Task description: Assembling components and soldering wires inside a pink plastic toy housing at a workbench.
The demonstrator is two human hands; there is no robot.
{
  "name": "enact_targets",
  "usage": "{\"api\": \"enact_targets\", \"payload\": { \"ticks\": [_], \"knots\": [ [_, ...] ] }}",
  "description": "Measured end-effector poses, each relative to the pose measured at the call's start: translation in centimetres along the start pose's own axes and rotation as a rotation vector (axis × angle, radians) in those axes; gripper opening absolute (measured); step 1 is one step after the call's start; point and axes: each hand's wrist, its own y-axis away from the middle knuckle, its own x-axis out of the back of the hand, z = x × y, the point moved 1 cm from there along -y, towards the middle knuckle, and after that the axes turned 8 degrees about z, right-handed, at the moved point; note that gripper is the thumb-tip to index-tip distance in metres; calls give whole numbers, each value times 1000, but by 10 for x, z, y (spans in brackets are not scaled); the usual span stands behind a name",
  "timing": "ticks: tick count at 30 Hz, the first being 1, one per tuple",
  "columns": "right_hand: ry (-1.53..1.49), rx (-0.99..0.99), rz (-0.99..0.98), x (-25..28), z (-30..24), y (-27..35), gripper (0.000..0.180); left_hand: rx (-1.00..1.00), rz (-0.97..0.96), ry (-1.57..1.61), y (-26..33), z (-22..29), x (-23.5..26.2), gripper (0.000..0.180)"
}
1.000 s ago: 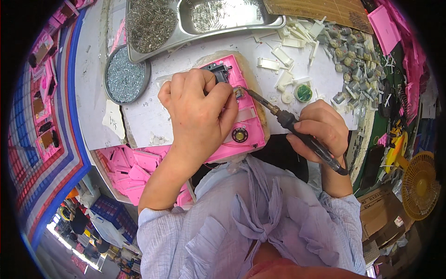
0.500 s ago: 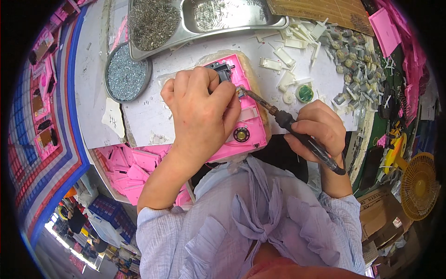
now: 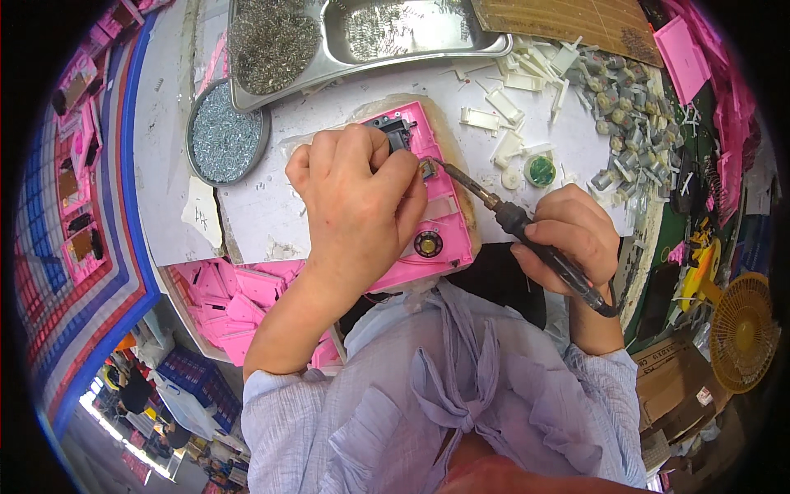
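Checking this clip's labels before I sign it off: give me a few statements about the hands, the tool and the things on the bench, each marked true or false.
1. The right hand holds a soldering iron. True.
2. The left hand rests on a blue case. False: the case is pink.
3. The iron's tip points at the case, near the left fingers. True.
4. The round tin of screws is to the right of the case. False: it is to its left.
5. The metal tray lies beyond the case. True.
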Motion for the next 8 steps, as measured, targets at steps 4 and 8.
{"api": "enact_targets", "payload": {
  "ticks": [4,8],
  "knots": [
    [10,0,4,0,0,1,42,1,-12,9,0,-1,1,17],
    [8,3,11,0,2,2,42,10,-3,29,2,-1,-1,13]
  ]
}}
